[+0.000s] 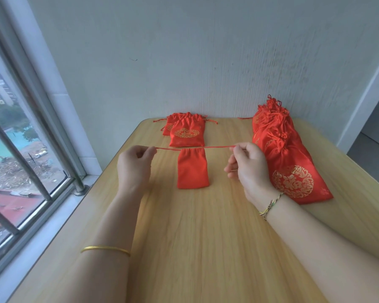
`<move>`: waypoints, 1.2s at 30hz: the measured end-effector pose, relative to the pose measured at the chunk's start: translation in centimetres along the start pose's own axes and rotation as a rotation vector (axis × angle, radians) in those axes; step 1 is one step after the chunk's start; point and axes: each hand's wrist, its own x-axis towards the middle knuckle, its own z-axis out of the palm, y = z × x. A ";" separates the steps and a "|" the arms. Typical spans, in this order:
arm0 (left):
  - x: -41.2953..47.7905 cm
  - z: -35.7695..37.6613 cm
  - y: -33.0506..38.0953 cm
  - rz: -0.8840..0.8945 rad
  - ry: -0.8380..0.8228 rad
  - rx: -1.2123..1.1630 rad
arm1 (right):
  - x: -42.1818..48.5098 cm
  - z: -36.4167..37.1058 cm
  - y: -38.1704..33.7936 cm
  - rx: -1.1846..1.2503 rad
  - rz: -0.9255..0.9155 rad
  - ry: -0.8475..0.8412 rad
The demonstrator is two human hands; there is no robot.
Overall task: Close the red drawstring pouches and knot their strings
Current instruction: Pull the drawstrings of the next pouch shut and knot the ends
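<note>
Left hand [136, 165] and right hand [247, 169] each pinch one end of the red string [219, 147].
The string runs straight across, side to side. The red pouch [192, 168] sits in its middle on the table [206, 237], between the hands and no nearer to one than the other, long side pointing toward the person. Its top looks bunched shut. I think the knot is next, so both hands must meet above it.
</note>
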 end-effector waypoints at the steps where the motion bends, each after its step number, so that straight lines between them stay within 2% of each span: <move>1: 0.1 -0.1 0.0 -0.021 0.028 -0.029 | -0.1 0.1 0.1 -0.013 -0.005 -0.012; 4: 0.1 -0.4 0.1 -0.092 0.066 -0.118 | -0.2 0.0 0.3 -0.041 -0.031 -0.044; 9: 0.2 -0.6 0.3 -0.190 0.038 -0.282 | -0.1 0.0 0.9 -0.137 -0.115 -0.070; 11: 0.2 -0.8 0.6 -0.304 -0.044 -0.487 | -0.2 0.0 1.0 -0.183 -0.101 -0.108; 15: 0.6 -1.3 0.9 -0.553 -0.296 -1.075 | -0.3 0.0 0.8 -0.227 -0.099 -0.120; 18: 0.8 -1.2 0.8 -0.600 -0.379 -1.285 | -0.2 0.1 0.7 -0.247 -0.127 -0.082; 21: 0.9 -1.2 0.5 -0.642 -0.358 -1.451 | 0.0 0.0 0.7 -0.223 -0.101 -0.049; 24: 1.2 -1.6 0.0 -0.688 -0.206 -1.624 | 0.2 -0.2 0.9 -0.163 -0.100 0.018; 27: 1.3 -1.4 0.0 -0.647 -0.068 -1.632 | 0.1 0.0 1.1 -0.208 -0.137 0.054; 29: 1.1 -1.2 0.3 -0.538 -0.064 -1.513 | 0.0 0.1 1.1 -0.243 -0.165 0.053; 36: -0.6 -0.3 2.7 -0.107 -0.407 -1.162 | -0.4 0.4 0.2 -0.205 -0.184 0.016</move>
